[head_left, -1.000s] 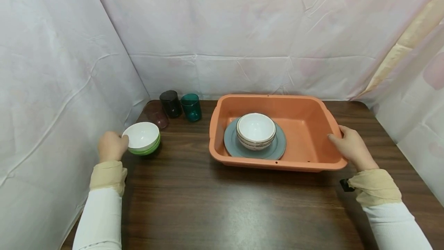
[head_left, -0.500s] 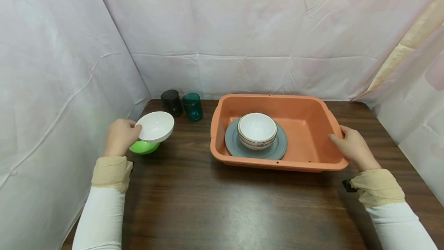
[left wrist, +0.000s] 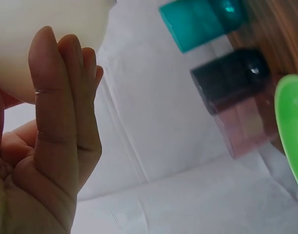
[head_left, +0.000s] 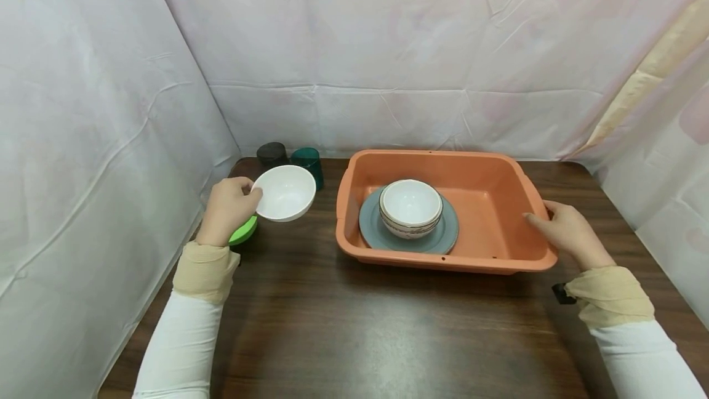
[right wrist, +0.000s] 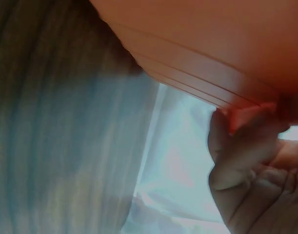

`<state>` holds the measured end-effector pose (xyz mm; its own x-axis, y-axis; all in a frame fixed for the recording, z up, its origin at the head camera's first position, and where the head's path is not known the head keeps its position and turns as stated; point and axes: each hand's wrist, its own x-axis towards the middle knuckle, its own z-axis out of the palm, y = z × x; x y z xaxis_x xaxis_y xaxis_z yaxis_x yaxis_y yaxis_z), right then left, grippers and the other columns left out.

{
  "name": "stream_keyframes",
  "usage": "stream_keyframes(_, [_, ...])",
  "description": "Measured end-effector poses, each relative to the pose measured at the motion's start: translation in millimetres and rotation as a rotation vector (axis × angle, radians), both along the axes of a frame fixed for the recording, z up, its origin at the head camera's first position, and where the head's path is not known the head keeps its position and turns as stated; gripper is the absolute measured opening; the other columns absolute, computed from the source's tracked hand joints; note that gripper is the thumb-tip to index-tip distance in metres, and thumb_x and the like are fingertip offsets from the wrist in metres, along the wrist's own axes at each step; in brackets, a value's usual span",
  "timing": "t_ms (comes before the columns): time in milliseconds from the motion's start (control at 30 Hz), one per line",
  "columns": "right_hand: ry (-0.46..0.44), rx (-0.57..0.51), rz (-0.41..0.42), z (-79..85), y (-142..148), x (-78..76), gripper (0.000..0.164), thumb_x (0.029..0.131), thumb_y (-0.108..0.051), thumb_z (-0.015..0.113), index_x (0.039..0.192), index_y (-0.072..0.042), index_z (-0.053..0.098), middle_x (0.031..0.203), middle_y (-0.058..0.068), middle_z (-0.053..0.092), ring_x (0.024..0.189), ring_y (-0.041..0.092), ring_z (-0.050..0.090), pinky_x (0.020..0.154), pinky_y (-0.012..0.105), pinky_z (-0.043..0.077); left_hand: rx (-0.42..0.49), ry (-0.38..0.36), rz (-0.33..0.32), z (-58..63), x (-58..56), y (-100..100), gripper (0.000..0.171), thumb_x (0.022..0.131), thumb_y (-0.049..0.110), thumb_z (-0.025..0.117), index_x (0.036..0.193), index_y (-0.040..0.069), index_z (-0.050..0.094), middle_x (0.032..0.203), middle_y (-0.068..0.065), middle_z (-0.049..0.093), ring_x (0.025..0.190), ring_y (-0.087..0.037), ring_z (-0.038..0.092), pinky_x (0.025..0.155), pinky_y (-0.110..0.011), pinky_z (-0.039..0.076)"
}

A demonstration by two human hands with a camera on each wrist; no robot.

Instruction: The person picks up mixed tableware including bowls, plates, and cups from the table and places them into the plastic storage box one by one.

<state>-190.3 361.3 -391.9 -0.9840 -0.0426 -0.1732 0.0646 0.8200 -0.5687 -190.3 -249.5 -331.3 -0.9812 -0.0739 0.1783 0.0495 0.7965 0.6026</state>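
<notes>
My left hand (head_left: 229, 208) pinches a white bowl (head_left: 285, 194) by its left rim, thumb at the inside edge and fingers under it. The bowl is held above the table in front of the cups. A green bowl (head_left: 244, 231) sits on the table, partly hidden behind my left hand. At the right, my right hand (head_left: 570, 233) grips the right rim of an orange plastic basin (head_left: 476, 214), thumb on the inner side and fingers curled beneath the edge. Inside the basin, at its left, a stack of white bowls (head_left: 411, 207) rests on a grey plate (head_left: 370, 226).
A teal cup (head_left: 308, 162) and a black cup (head_left: 272, 156) stand at the back left of the wooden table (head_left: 354, 337). A pinkish clear cup (left wrist: 244, 127) shows beside them in the left wrist view. White cloth (head_left: 388, 48) hangs behind and at both sides.
My left hand has lifted the white bowl off the green one and carried it rightward, toward the basin. My right hand stays on the basin's rim.
</notes>
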Motion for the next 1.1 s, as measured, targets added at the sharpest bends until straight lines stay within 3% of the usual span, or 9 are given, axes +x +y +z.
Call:
stream_keyframes(100, [-0.004,0.02,0.023,5.6,3.9,-0.9,0.083,0.119,-0.041,0.051,0.16,0.029,0.033,0.124,0.041,0.074,0.093,0.031,0.077,0.081,0.038,0.06,0.025,0.006,-0.015,1.5,0.0,8.2,0.034,0.104,0.012,0.057,0.108,-0.013,0.08,0.066,-0.006,0.064,0.058,-0.017,0.044,0.054,-0.028,0.034])
stream_keyframes(200, [-0.005,0.042,0.043,13.7,6.3,0.1,0.086,0.12,-0.044,0.048,0.164,0.028,0.026,0.141,0.051,0.062,0.113,0.055,0.073,0.093,0.058,0.063,0.042,0.013,-0.026,2.2,0.0,14.9,0.034,0.105,0.012,0.058,0.109,-0.013,0.08,0.062,-0.001,0.059,0.055,-0.015,0.041,0.054,-0.028,0.033])
stream_keyframes(333, [0.039,0.064,0.039,27.2,4.0,3.8,0.082,0.121,-0.044,0.047,0.166,0.022,0.03,0.15,0.051,0.054,0.133,0.068,0.058,0.103,0.077,0.052,0.055,0.017,-0.036,1.6,-1.0,23.2,0.033,0.105,0.011,0.058,0.11,-0.013,0.081,0.065,-0.004,0.062,0.056,-0.015,0.04,0.056,-0.029,0.033])
stream_keyframes(500, [0.223,0.015,0.0,44.2,-12.3,12.4,0.065,0.12,-0.036,0.053,0.163,0.013,0.047,0.144,0.046,0.063,0.129,0.064,0.062,0.098,0.072,0.051,0.068,0.014,-0.07,-1.2,-5.2,36.7,0.031,0.104,0.01,0.058,0.108,-0.012,0.08,0.066,-0.009,0.066,0.056,-0.015,0.04,0.055,-0.028,0.033])
stream_keyframes(633, [0.317,-0.026,0.017,56.7,-36.9,14.7,0.058,0.119,-0.035,0.059,0.159,0.007,0.057,0.144,0.038,0.07,0.123,0.05,0.071,0.091,0.034,0.055,0.076,0.016,-0.095,-4.2,-8.6,49.6,0.029,0.103,0.01,0.058,0.104,-0.009,0.079,0.07,-0.012,0.069,0.058,-0.016,0.043,0.057,-0.029,0.035])
stream_keyframes(700, [0.334,-0.04,0.028,61.3,-52.1,13.5,0.058,0.118,-0.035,0.06,0.16,0.006,0.058,0.143,0.036,0.07,0.122,0.047,0.071,0.088,0.029,0.053,0.083,0.019,-0.109,-5.2,-9.6,56.1,0.028,0.103,0.01,0.058,0.101,-0.008,0.079,0.074,-0.013,0.071,0.061,-0.017,0.046,0.058,-0.03,0.037])
stream_keyframes(733, [0.347,-0.046,0.035,62.8,-59.8,12.5,0.057,0.118,-0.034,0.06,0.16,0.005,0.058,0.141,0.035,0.071,0.121,0.047,0.072,0.087,0.029,0.054,0.084,0.021,-0.116,-5.5,-10.0,59.1,0.027,0.103,0.011,0.059,0.099,-0.007,0.078,0.075,-0.013,0.071,0.062,-0.017,0.047,0.059,-0.03,0.037])
stream_keyframes(867, [0.382,-0.079,0.068,68.4,-91.0,8.0,0.058,0.119,-0.03,0.06,0.164,0.006,0.052,0.136,0.035,0.072,0.12,0.053,0.072,0.093,0.056,0.057,0.092,0.03,-0.151,-6.0,-9.6,70.2,0.024,0.103,0.01,0.06,0.093,-0.005,0.076,0.074,-0.012,0.068,0.063,-0.018,0.047,0.058,-0.03,0.037])
stream_keyframes(1100, [0.333,-0.151,0.193,76.1,-143.2,2.4,0.058,0.119,-0.032,0.059,0.166,0.001,0.052,0.143,0.029,0.07,0.127,0.048,0.073,0.104,0.065,0.059,0.098,0.031,-0.204,-11.2,-8.2,88.7,0.024,0.104,0.008,0.062,0.085,-0.002,0.072,0.066,-0.005,0.056,0.062,-0.018,0.044,0.058,-0.029,0.035])
